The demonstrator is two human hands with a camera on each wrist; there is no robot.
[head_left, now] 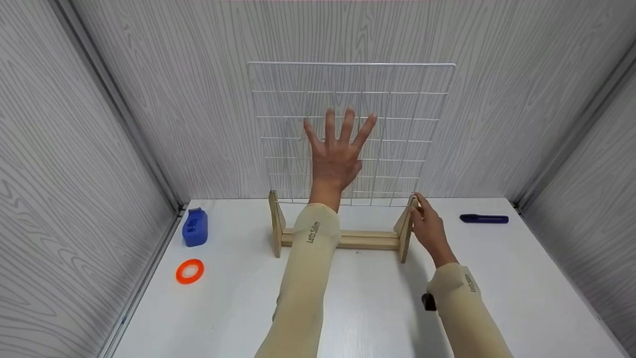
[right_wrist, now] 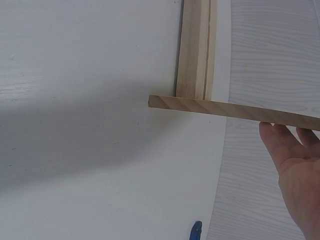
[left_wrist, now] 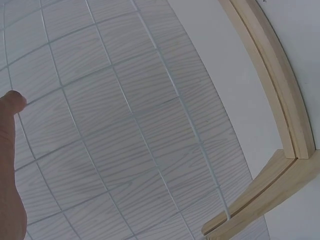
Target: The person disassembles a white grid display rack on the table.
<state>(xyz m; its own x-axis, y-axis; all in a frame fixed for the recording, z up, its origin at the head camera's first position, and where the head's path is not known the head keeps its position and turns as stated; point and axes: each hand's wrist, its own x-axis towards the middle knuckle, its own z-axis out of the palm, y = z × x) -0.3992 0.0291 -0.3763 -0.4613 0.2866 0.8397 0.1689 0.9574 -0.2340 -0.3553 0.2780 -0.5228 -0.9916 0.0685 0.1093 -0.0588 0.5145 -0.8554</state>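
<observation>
A white wire grid (head_left: pixel 352 63) stands upright behind a wooden stand (head_left: pixel 370 243) made of two side pieces and a crossbar. With its fingers spread, my left hand (head_left: pixel 335 159) lies flat against the middle of the grid. In the left wrist view, one lower corner of the grid meets the grooved left side piece (left_wrist: pixel 270 192). My right hand (head_left: pixel 428 226) touches the right side piece (head_left: pixel 406 236) near its top. Seen from the right wrist, the fingertips (right_wrist: pixel 267 129) press on that piece's outer face (right_wrist: pixel 220 108).
On the white table (head_left: pixel 238 308), a blue tape dispenser (head_left: pixel 195 228) and an orange ring-shaped roll (head_left: pixel 190 271) lie at the left. A dark blue cutter knife (head_left: pixel 484 219) lies at the right. Grey wood-patterned panels (head_left: pixel 174 59) enclose the back and sides.
</observation>
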